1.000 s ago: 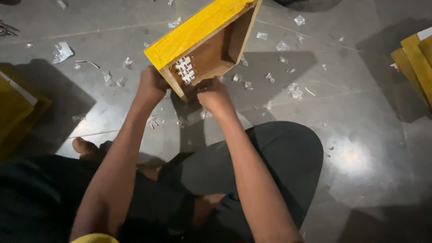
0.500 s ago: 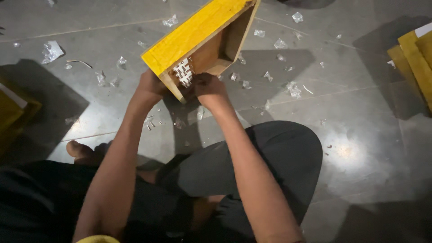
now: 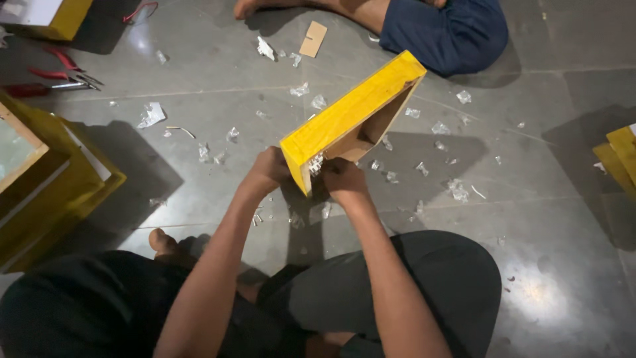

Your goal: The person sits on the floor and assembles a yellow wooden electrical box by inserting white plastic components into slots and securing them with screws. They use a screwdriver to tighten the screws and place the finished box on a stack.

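A person is sitting on the gray floor (image 3: 199, 99) with legs folded, and both hands are up in front holding a yellow wooden box (image 3: 351, 119). The box is open on one side, brown inside, and it is tilting up and away, off the floor. The left hand (image 3: 270, 171) is curling around the near corner of the box from the left side, fingers closed on the yellow edge. The right hand (image 3: 343, 180) is closing on the same near corner from the other side, right by a little clump of clear tape bits (image 3: 317, 163) sticking to the inside of the box. I cannot tell if the fingers are pinching the tape or just the wood.

Lots of small crumpled bits of clear tape (image 3: 457, 189) are lying all over the floor around the box. On the left, another yellow box (image 3: 59, 192) is sitting on the floor. Far up on the left, red pliers (image 3: 63, 59) are lying near a red screwdriver (image 3: 36, 87). More yellow wood (image 3: 619, 159) is showing at the right edge. At the top, another person's leg in blue shorts (image 3: 450, 30) is resting on the floor, with a piece of brown card (image 3: 313, 38) just beside it.
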